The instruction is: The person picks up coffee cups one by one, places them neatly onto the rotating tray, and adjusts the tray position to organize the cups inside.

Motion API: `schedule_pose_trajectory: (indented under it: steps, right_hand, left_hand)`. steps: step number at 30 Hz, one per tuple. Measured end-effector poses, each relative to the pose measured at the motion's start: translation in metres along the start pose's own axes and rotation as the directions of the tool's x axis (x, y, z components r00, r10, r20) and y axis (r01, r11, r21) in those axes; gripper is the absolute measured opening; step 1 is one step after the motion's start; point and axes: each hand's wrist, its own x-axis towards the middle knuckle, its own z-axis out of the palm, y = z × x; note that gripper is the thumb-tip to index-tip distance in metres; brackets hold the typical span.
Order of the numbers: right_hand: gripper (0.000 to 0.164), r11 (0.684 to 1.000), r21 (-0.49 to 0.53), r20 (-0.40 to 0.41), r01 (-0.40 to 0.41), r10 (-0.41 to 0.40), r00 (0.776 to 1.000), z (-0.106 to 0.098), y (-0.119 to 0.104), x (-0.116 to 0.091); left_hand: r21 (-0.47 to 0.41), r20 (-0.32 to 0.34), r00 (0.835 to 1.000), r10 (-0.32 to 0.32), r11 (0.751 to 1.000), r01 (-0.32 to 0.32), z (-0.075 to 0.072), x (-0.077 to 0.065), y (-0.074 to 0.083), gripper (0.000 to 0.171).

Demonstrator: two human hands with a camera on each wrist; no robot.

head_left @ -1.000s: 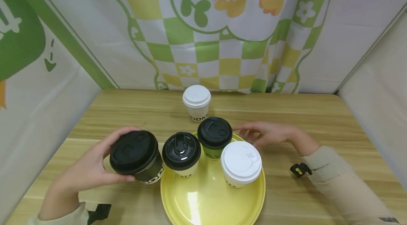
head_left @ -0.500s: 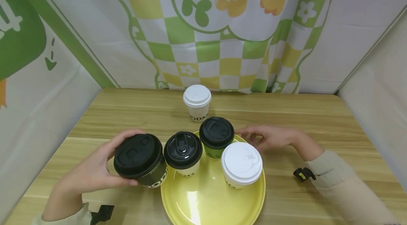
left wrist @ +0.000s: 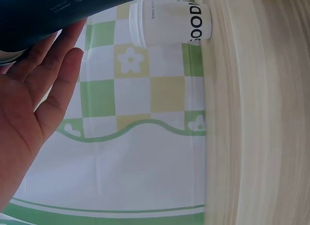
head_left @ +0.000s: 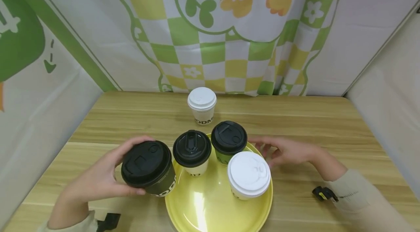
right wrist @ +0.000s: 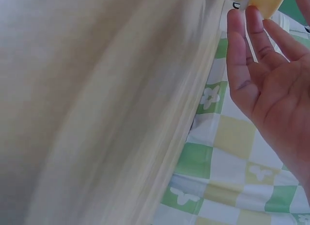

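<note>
My left hand (head_left: 101,175) grips a large black coffee cup (head_left: 160,184) with a black lid, thumb in front and fingers behind. Its base is beside the left rim of a round yellow tray (head_left: 210,210); whether it touches the table cannot be told. On the tray stand a pale cup with a glossy black lid (head_left: 191,148), a green cup with a black lid (head_left: 229,137) and a cup with a white lid (head_left: 249,175). My right hand (head_left: 285,150) is at the tray's right back edge, fingers extended, fingertips at a yellow surface in the right wrist view.
A white paper cup (head_left: 202,106) with a white lid stands on the wooden table (head_left: 311,122) behind the tray. A checkered, flowered curtain (head_left: 213,53) hangs at the table's back edge. Pale fabric walls close in both sides.
The large black cup in my left hand has shifted right and slightly nearer. The glossy-lidded and green cups have moved right on the tray, the white-lidded one slightly nearer. My right hand moved right.
</note>
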Motion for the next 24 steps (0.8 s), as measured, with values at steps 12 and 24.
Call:
schedule_pose_trajectory:
  steps: [12, 24]
  right_hand:
    - [0.086, 0.996, -0.086, -0.068, 0.006, -0.011, 0.998, 0.010, -0.004, -0.016]
    - [0.077, 0.988, -0.140, -0.105, -0.057, 0.042, 0.994, 0.016, -0.008, -0.026]
  left_hand:
    - [-0.034, 0.029, 0.999, 0.040, 0.999, -0.039, 0.015, 0.007, -0.008, 0.102]
    - [-0.051, 0.045, 0.998, 0.047, 0.998, -0.045, 0.026, 0.013, -0.006, 0.101]
